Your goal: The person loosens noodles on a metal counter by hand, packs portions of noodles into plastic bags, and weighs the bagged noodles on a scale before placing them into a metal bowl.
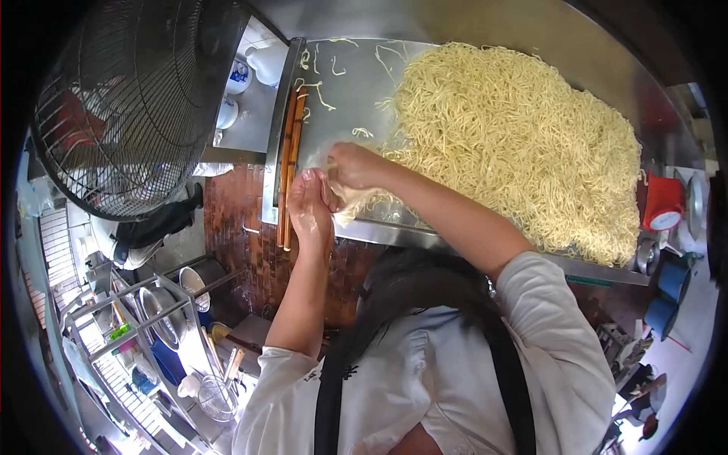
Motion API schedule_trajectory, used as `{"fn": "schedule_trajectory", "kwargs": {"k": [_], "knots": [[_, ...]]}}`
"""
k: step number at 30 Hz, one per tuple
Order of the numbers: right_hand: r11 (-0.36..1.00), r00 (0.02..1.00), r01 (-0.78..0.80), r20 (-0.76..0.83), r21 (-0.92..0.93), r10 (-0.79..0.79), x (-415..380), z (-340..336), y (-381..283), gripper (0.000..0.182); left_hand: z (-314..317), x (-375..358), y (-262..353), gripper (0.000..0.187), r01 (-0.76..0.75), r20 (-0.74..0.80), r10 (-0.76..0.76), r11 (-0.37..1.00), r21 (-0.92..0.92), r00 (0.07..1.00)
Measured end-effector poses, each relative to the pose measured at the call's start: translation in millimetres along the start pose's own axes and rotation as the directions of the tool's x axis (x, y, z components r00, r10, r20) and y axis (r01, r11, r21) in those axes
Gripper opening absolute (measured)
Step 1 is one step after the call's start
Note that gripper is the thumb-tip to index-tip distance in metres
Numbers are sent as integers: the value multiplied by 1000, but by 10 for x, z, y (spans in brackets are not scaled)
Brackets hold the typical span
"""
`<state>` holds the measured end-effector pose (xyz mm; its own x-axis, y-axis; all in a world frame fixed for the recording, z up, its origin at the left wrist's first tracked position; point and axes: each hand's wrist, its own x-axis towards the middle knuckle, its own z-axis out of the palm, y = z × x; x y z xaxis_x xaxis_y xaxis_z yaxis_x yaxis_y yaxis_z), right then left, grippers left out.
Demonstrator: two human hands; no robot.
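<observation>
noodles [516,144] lie near left hand [312,203] and right hand [358,165], both curled, grip contents unclear.

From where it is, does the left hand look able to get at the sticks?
Probably yes: the sticks lie close beside the left hand, and nothing visible stands between them. Blur hides whether that hand holds something it would need to release first.

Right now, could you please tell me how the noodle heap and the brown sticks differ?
The noodle heap is pale yellow, while the brown sticks are darker. The noodle heap is broad and tangled; the brown sticks are long and straight. Both rest on the steel counter.
</observation>
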<state>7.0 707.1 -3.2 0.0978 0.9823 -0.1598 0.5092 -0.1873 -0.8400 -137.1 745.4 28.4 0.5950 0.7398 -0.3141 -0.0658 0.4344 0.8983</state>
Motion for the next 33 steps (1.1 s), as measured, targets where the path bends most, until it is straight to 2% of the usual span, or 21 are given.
{"fn": "schedule_trajectory", "kwargs": {"k": [3, 4, 7, 9, 10, 11, 12, 13, 15, 16, 19, 20, 22, 23, 25, 26, 27, 28, 31, 32, 33], "knots": [[986, 980, 83, -166, -146, -107, 9, 536, 437, 42, -284, 201, -235, 28, 66, -183, -45, 992, 110, 982], [964, 958, 200, -170, -174, -229, -184, 523, 416, 47, -384, 260, -319, 29, 61, -190, -40, 993, 104, 981], [987, 947, 30, -310, -160, -79, -602, 241, 468, 44, -446, 280, -393, 30, 75, -171, -65, 996, 51, 983], [831, 885, -139, -443, -539, -140, -561, 644, 1136, 40, -471, 306, -388, 30, 75, -67, -73, 996, 38, 995], [797, 895, -166, -428, -580, -125, -513, 678, 1242, 37, -466, 344, -383, 31, 77, -10, -76, 996, 36, 997], [761, 904, -190, -413, -621, -111, -466, 708, 1340, 34, -425, 398, -407, 30, -27, 86, -2, 945, 326, 996], [825, 950, -144, -310, -547, -39, -440, 598, 1236, 31, -361, 433, -470, 30, -147, 195, 40, 805, 575, 980], [881, 981, -112, -192, -460, 24, -446, 489, 1139, 28, -296, 441, -536, 30, -273, 309, 43, 592, 758, 950], [989, 996, -66, 46, -132, 73, -454, 221, 1042, 20, -125, 407, -568, 30, -377, 436, -195, 278, 883, 878], [997, 985, -68, 162, 39, 61, -446, 72, 981, 19, -246, 510, -907, 24, -470, 521, -70, 340, 814, 851], [983, 978, -110, 160, -147, 133, -588, -329, 810, 16, -288, 551, -774, 21, -503, 561, -145, 304, 809, 815], [960, 952, -225, 172, -164, 253, -669, -563, 595, 13, -331, 502, -651, 24, -426, 506, -154, 367, 827, 849], [931, 938, -347, -56, -108, 343, -810, -760, 735, 16, -537, 449, -535, 28, -342, 412, -91, 412, 845, 907], [875, 933, -349, -214, -334, 290, -890, -728, 827, 22, -667, 419, -512, 29, -327, 382, -39, 442, 835, 924], [590, 877, -416, -477, -692, 58, -946, -565, 1082, 33, -819, 441, -507, 26, -288, 342, -37, 461, 839, 939], [574, 809, -467, -587, -673, -30, -929, -311, 1027, 47, -698, 283, -309, 27, -239, 309, -68, 485, 841, 949], [655, 865, -479, -442, -585, 237, -909, -125, 814, 54, -762, 236, -424, 32, -257, 297, 25, 576, 776, 955], [705, 857, -512, -236, -491, 458, -864, 26, 603, 62, -828, 187, -538, 38, -288, 282, 118, 654, 699, 952], [851, 884, -464, -195, -246, 426, -699, 820, 671, 54, -746, 163, -641, 35, 57, -107, -1, 850, 523, 994], [875, 896, -439, -179, -206, 407, -598, 884, 731, 49, -869, 235, -747, 31, 76, -79, -50, 922, 380, 996], [896, 908, -411, -166, -168, 385, -491, 856, 733, 45, -774, 243, -578, 31, 51, -85, -23, 937, 345, 996]]}}
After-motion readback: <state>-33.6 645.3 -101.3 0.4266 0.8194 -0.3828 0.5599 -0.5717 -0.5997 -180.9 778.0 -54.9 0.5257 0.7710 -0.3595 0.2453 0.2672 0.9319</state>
